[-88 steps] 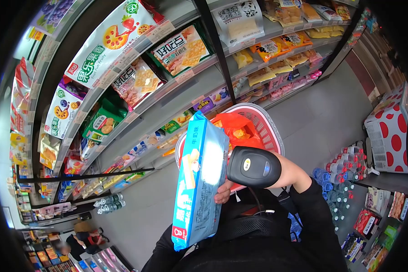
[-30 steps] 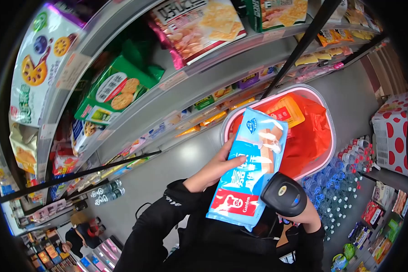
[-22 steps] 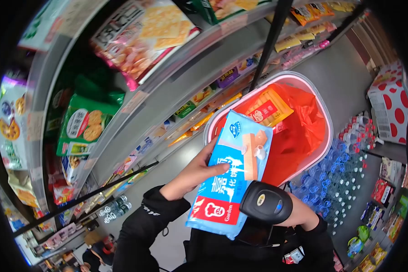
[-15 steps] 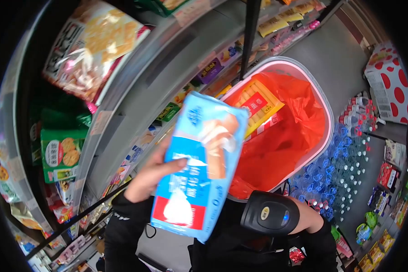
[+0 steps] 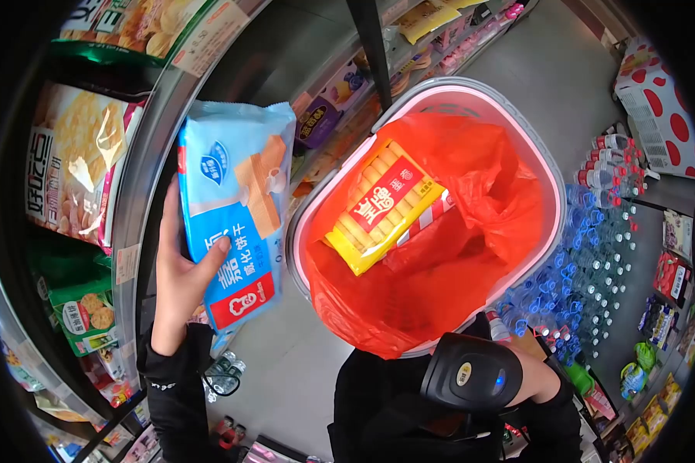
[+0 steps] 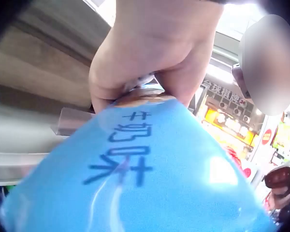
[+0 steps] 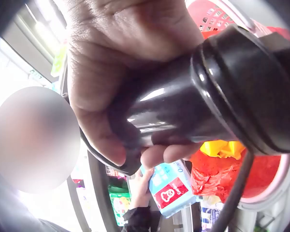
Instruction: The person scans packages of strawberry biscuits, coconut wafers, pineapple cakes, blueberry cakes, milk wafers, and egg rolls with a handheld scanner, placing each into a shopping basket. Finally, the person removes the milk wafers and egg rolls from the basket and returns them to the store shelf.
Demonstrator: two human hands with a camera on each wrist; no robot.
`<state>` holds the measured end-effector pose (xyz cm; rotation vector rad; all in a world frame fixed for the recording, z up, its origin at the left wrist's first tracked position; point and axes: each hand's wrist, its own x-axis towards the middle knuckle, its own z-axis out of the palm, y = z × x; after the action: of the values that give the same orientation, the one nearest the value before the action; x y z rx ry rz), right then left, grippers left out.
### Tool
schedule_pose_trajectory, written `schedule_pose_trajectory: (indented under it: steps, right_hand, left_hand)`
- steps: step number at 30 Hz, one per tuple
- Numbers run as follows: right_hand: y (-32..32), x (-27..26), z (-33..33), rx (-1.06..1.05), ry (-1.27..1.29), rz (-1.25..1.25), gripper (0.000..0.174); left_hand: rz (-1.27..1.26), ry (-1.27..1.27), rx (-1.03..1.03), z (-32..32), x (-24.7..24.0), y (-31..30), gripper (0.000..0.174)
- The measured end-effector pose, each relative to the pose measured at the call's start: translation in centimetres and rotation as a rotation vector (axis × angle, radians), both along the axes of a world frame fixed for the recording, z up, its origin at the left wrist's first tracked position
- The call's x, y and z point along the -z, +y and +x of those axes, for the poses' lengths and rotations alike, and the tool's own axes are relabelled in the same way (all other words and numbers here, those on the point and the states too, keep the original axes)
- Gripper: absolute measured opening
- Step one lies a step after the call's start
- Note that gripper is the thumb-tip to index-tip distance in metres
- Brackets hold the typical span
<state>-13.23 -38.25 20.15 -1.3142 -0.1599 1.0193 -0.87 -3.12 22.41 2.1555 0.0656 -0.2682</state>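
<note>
In the head view the left hand (image 5: 181,270) grips a blue wafer packet (image 5: 243,224) by its side, thumb across the front, close to the shelf at the left. The left wrist view shows the packet (image 6: 135,169) between thumb and fingers of the left hand (image 6: 154,48). A black handheld scanner (image 5: 471,374) hides most of the right hand (image 5: 537,378); in the right wrist view that hand (image 7: 130,63) wraps round the handle (image 7: 169,101). Between the hands stands a pink basket (image 5: 552,185) lined with a red bag (image 5: 440,285), a yellow biscuit packet (image 5: 386,204) inside.
Curved shelves (image 5: 158,131) at the left hold cracker packets (image 5: 81,162) and a green biscuit packet (image 5: 89,312). Bottles (image 5: 594,262) crowd the floor to the right, near a red-dotted box (image 5: 660,108). Grey floor (image 5: 278,386) lies below the basket.
The blue packet, held at first in front of the body, has moved left in the left hand, away from over the basket's edge to beside the shelf. The right hand still holds the scanner.
</note>
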Motion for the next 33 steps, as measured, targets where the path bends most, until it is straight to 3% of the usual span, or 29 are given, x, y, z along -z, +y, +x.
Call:
schedule_pose_trajectory:
  steps: [3, 6, 10, 14, 18, 25, 27, 28, 33]
  right_hand:
    - [-0.8, 0.0, 0.1, -0.008, -0.054, -0.008, 0.061]
    - [-1.6, -0.3, 0.2, -0.013, -0.074, 0.002, 0.063]
    - [-2.5, -0.6, -0.3, 0.015, -0.039, -0.004, 0.064]
    - [-3.7, -0.9, -0.6, 0.056, -0.103, -0.015, 0.066]
    - [-4.5, -0.4, -1.1, 0.082, 0.009, -0.012, 0.067]
    - [-5.2, -0.5, -0.9, 0.104, -0.018, -0.03, 0.065]
    - [-5.5, 0.1, -1.2, 0.091, -0.023, -0.003, 0.064]
    - [-5.7, 0.3, -1.1, 0.086, -0.013, 0.024, 0.063]
    - [-6.3, -0.3, -0.3, 0.095, -0.048, 0.002, 0.062]
  left_hand:
    - [0.128, -0.056, 0.092, 0.5, 0.0, -0.2, 0.073]
    - [0.6, -0.287, 0.322, 0.7, -0.9, -1.0, 0.073]
    - [0.847, -0.471, 0.37, 1.3, -1.8, -2.7, 0.07]
    - [0.918, -0.535, 0.368, 1.4, -2.0, -4.0, 0.076]
    - [0.968, -0.548, 0.36, 1.5, -2.9, -5.1, 0.078]
    - [1.195, -0.734, 0.375, 4.4, -1.7, -5.9, 0.068]
    - [1.2, -0.647, 0.339, 5.1, -0.8, -5.9, 0.069]
    - [1.209, -0.448, 0.303, 5.3, -0.6, -6.1, 0.074]
    - [1.064, -0.664, 0.338, 8.3, -0.3, -5.4, 0.061]
